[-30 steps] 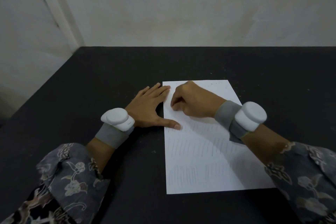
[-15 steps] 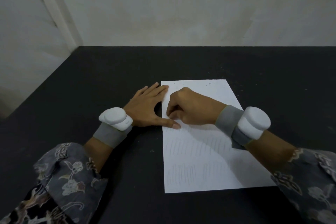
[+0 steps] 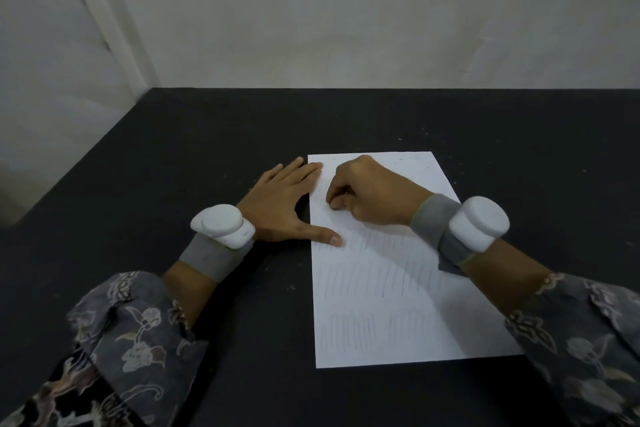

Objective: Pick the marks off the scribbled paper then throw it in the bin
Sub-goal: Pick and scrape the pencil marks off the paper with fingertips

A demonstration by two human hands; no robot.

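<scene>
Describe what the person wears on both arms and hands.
Both hands are bare. The left hand and right hand each have a grey wristband carrying a rounded white device. Both forearms show loose dark grey sleeves with a pale floral pattern.

A white paper [image 3: 381, 288] with pencil lines is lying on a black table [image 3: 173, 166]. The left hand [image 3: 280, 204] is pressing flat on its left edge. The right hand [image 3: 370, 198] is resting curled on the paper's top part.
</scene>
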